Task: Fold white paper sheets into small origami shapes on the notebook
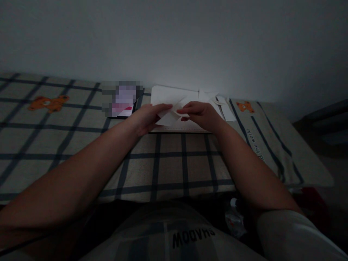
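Both hands pinch the folded white paper (172, 115): left hand (148, 116) grasps its left edge, right hand (201, 113) its right.

We reach both bare forearms forward from the near edge, converging toward the far middle. Our left hand (145, 117) lies palm down, fingers stretched rightward and pinched together at the tips. Our right hand (199, 113) faces it, knuckles up, fingers curled leftward in a pinch. The fingertips of the two hands sit just apart.
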A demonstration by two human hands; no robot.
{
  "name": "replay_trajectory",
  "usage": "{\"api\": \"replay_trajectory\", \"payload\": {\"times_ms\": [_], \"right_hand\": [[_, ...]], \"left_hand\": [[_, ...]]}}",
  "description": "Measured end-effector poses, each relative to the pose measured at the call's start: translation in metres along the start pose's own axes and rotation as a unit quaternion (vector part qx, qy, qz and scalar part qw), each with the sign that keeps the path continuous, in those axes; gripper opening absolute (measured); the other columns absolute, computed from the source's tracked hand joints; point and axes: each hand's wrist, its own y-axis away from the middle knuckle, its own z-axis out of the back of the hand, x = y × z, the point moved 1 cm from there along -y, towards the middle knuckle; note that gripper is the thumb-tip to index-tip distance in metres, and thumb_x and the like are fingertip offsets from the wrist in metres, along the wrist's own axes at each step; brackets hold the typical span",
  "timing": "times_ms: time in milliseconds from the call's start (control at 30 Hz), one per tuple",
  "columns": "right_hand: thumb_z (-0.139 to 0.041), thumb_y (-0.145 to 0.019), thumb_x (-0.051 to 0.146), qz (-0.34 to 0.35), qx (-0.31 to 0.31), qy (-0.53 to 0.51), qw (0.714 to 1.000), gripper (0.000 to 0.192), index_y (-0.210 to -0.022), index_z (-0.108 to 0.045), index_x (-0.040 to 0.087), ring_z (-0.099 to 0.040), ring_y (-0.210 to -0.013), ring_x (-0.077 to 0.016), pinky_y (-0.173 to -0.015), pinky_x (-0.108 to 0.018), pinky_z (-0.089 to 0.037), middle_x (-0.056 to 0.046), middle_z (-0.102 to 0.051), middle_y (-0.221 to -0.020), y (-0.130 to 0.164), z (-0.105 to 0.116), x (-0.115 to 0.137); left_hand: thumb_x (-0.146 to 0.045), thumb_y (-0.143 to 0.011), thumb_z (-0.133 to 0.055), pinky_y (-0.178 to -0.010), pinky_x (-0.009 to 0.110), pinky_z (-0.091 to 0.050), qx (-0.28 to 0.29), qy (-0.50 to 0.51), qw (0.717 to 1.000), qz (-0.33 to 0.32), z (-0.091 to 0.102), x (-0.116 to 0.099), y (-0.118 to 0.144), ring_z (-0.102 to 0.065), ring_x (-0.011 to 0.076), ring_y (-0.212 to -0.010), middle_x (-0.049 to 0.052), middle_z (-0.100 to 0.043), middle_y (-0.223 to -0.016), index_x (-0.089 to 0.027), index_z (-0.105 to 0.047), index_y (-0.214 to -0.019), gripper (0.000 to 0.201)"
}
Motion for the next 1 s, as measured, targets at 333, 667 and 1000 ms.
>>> {"api": "replay_trajectory", "payload": {"times_ms": [333,667,1000], "right_hand": [[-0.064,-0.081,0.021,0.018,0.000,0.030,0.999,0.021,-0.086,-0.082,0.028,-0.062,-0.081,-0.0146,-0.077,-0.030,-0.055,-0.002,-0.070,-0.097,0.000,-0.001,0.005],[-0.073,-0.083,0.044,-0.145,-0.046,-0.133,0.979,0.024,-0.079,-0.067,0.021,-0.059,-0.057,-0.0114,-0.057,-0.025,-0.049,0.001,-0.065,-0.064,-0.003,-0.012,-0.003],[-0.077,-0.083,0.047,-0.112,-0.019,-0.090,0.990,0.029,-0.074,-0.068,0.020,-0.056,-0.059,-0.0104,-0.059,-0.025,-0.045,0.002,-0.065,-0.064,0.001,-0.011,-0.013]], "left_hand": [[-0.016,-0.071,-0.081,-0.074,0.032,-0.057,-0.002,-0.013,1.000,-0.011,-0.003,-0.001,0.004,-0.074,0.0244,-0.091,0.006,-0.079,-0.101,-0.020,-0.076,-0.100,0.030],[-0.009,-0.066,-0.081,-0.083,0.035,-0.059,-0.043,-0.012,0.997,-0.066,-0.007,-0.004,0.011,-0.074,0.0257,-0.092,0.007,-0.078,-0.091,-0.016,-0.074,-0.087,0.024],[-0.010,-0.067,-0.080,-0.082,0.036,-0.059,-0.021,-0.025,0.998,-0.047,-0.010,-0.005,0.012,-0.074,0.0239,-0.090,0.008,-0.078,-0.095,-0.016,-0.074,-0.093,0.027]]}}
